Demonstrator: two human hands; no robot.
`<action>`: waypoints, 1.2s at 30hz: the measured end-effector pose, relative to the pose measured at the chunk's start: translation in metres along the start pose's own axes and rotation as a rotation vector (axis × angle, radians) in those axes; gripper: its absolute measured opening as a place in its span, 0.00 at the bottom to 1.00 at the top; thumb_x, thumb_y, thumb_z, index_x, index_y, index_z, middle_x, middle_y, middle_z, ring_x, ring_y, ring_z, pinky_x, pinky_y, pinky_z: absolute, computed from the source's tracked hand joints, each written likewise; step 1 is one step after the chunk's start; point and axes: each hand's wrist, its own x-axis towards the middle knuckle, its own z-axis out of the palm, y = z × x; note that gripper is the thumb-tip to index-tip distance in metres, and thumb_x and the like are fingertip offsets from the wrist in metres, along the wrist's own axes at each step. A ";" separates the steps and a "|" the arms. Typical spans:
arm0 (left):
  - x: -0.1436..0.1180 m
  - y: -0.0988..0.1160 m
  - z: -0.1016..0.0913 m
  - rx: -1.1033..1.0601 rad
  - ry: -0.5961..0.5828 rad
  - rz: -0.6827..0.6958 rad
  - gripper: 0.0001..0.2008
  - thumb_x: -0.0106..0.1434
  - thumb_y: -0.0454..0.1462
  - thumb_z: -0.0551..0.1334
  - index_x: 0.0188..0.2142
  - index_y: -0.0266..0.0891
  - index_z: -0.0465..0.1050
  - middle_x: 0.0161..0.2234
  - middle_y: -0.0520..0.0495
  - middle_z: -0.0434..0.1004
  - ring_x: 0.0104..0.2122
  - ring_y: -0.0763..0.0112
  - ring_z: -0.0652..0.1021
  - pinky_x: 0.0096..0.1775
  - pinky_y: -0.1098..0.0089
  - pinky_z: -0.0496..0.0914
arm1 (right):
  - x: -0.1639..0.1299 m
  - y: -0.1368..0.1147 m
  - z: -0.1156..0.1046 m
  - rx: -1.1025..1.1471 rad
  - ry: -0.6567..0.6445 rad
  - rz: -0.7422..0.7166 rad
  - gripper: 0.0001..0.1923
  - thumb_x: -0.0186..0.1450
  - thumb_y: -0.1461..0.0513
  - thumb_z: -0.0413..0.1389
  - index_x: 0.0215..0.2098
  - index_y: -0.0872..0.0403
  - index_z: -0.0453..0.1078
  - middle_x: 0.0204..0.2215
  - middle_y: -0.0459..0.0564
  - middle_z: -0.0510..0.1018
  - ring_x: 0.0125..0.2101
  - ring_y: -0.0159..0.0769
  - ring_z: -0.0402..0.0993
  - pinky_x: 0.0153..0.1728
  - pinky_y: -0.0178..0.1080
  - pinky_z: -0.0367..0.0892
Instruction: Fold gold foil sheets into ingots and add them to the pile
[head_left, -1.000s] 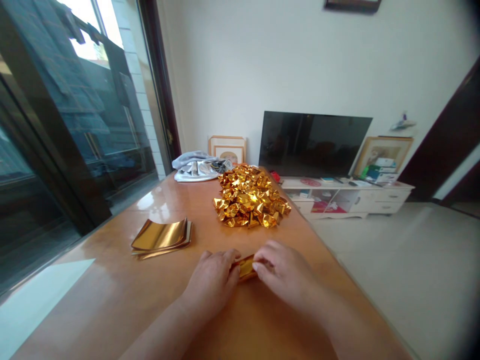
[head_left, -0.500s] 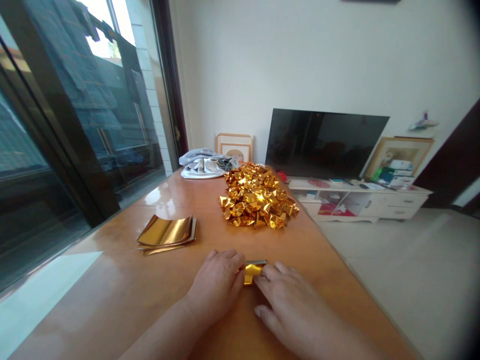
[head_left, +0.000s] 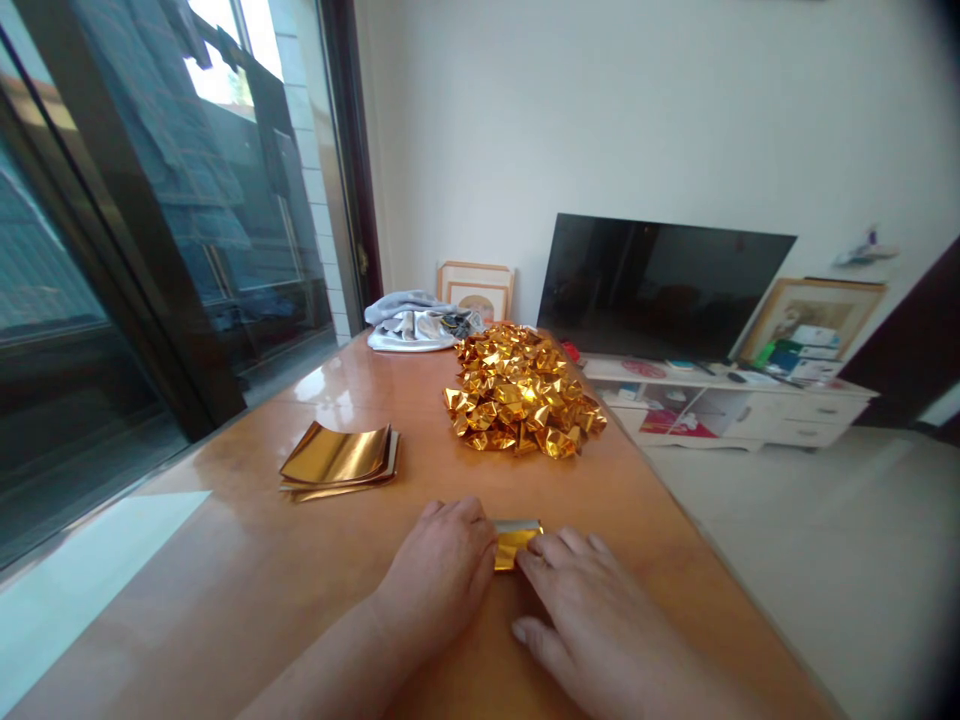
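Observation:
On the table in front of me lies a small folded sheet of gold foil paper (head_left: 514,549), with a pale strip along its far edge. My left hand (head_left: 444,562) covers its left end, fingers curled and closed on it; the thumb is against the near side. From the right, my right hand (head_left: 589,600) rests its fingertips on the sheet's right end, with the thumb stretched apart and touching no foil. A stack of flat gold foil sheets (head_left: 341,458) sits to the left. Beyond my hands rises a heap of folded gold foil pieces (head_left: 525,395).
The brown table (head_left: 315,570) has its right edge close by my right arm. Crumpled grey-white cloth (head_left: 416,325) lies at its far end. A pale sheet (head_left: 97,570) is at the left. Past the table stand a television (head_left: 660,290) and a white cabinet (head_left: 795,415).
The view has shifted slightly. My right fingers have slid a little back along the foil paper, so more of its pale strip and gold face shows. The left hand stays on the left end.

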 end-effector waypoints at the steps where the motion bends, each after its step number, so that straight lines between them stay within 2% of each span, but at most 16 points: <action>1: 0.000 0.000 0.000 0.000 -0.002 -0.001 0.17 0.72 0.40 0.50 0.35 0.39 0.75 0.36 0.44 0.71 0.37 0.64 0.74 0.40 0.64 0.66 | 0.000 0.000 0.000 -0.002 -0.002 0.004 0.21 0.63 0.55 0.59 0.53 0.50 0.72 0.48 0.56 0.76 0.49 0.52 0.68 0.53 0.53 0.60; 7: -0.002 0.000 0.000 0.013 -0.006 -0.019 0.17 0.72 0.41 0.50 0.35 0.41 0.76 0.36 0.43 0.71 0.38 0.62 0.73 0.41 0.63 0.65 | 0.000 0.002 0.004 -0.026 0.022 -0.010 0.21 0.63 0.53 0.59 0.53 0.49 0.72 0.50 0.55 0.76 0.50 0.53 0.68 0.53 0.54 0.59; 14: -0.005 0.000 -0.004 0.088 0.069 -0.033 0.18 0.71 0.45 0.51 0.33 0.43 0.77 0.37 0.43 0.70 0.42 0.57 0.70 0.40 0.60 0.63 | 0.001 0.003 0.004 -0.048 0.025 0.012 0.22 0.64 0.51 0.58 0.53 0.51 0.73 0.52 0.57 0.75 0.50 0.55 0.67 0.51 0.55 0.59; 22: -0.006 0.005 -0.007 0.112 0.010 -0.012 0.15 0.71 0.42 0.51 0.37 0.43 0.76 0.37 0.43 0.74 0.41 0.58 0.71 0.42 0.58 0.61 | 0.003 0.003 0.006 -0.045 0.046 0.025 0.22 0.63 0.51 0.59 0.53 0.51 0.73 0.50 0.56 0.76 0.48 0.53 0.68 0.50 0.54 0.60; 27: -0.008 0.015 -0.016 0.060 -0.074 0.006 0.15 0.71 0.40 0.51 0.37 0.41 0.76 0.37 0.43 0.77 0.39 0.61 0.73 0.44 0.58 0.62 | 0.005 0.002 0.002 -0.036 0.043 0.032 0.22 0.63 0.51 0.59 0.53 0.51 0.73 0.48 0.55 0.77 0.48 0.52 0.68 0.50 0.53 0.61; 31: -0.014 0.022 -0.019 0.061 -0.115 -0.015 0.13 0.69 0.40 0.53 0.38 0.42 0.76 0.38 0.45 0.79 0.41 0.58 0.73 0.46 0.55 0.62 | 0.004 0.000 0.000 -0.052 0.032 0.050 0.22 0.65 0.52 0.57 0.53 0.53 0.74 0.50 0.57 0.77 0.49 0.53 0.69 0.51 0.54 0.62; 33: -0.016 0.023 -0.016 0.077 -0.136 -0.018 0.11 0.67 0.41 0.56 0.42 0.43 0.76 0.42 0.44 0.80 0.44 0.56 0.73 0.49 0.52 0.62 | 0.005 0.000 0.000 -0.061 0.025 0.062 0.22 0.65 0.52 0.57 0.52 0.54 0.75 0.51 0.59 0.77 0.50 0.54 0.69 0.50 0.54 0.63; 36: -0.018 0.022 -0.011 0.101 -0.176 -0.026 0.16 0.66 0.43 0.57 0.50 0.43 0.75 0.48 0.42 0.79 0.48 0.53 0.73 0.51 0.49 0.61 | 0.006 0.000 0.000 -0.060 0.018 0.064 0.22 0.64 0.52 0.57 0.53 0.55 0.75 0.51 0.59 0.77 0.50 0.54 0.70 0.50 0.54 0.64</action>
